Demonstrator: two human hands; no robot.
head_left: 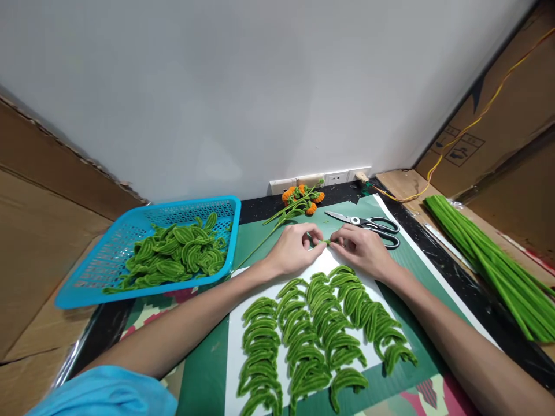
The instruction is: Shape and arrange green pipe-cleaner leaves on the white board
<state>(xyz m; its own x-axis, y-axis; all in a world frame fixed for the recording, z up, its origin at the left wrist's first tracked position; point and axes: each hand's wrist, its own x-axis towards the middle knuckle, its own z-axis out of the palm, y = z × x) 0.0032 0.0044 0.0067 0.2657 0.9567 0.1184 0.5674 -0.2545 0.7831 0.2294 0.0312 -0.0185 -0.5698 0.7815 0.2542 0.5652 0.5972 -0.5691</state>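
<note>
Blue sleeve (108, 396): bunching around the left arm, well back from the fingers.
Left hand (295, 248): pinching, thumb and forefinger closing on one end of a small green piece (326, 242).
Right hand (364, 248): pinching the other end, its fingertips nearly meeting the left ones.
Small green piece: sitting between the two sets of fingertips, mostly hiding behind them from where I'm standing.
Curved green pieces (325, 309): lying in four rows on the near side of the fingers, some overlapping.
White sheet (234, 341): spreading beneath those rows and the fingers, itself resting on a green mat (199, 375).
Scissors (356, 221): lying just beyond the right fingers.
Orange flowers (318, 197): resting on their green stems beyond the left fingers.
Blue basket (73, 297): standing left of the fingers, holding a heap of green loops (182, 248).
Green stems (489, 260): lying bundled, well to the right of the fingers.
</note>
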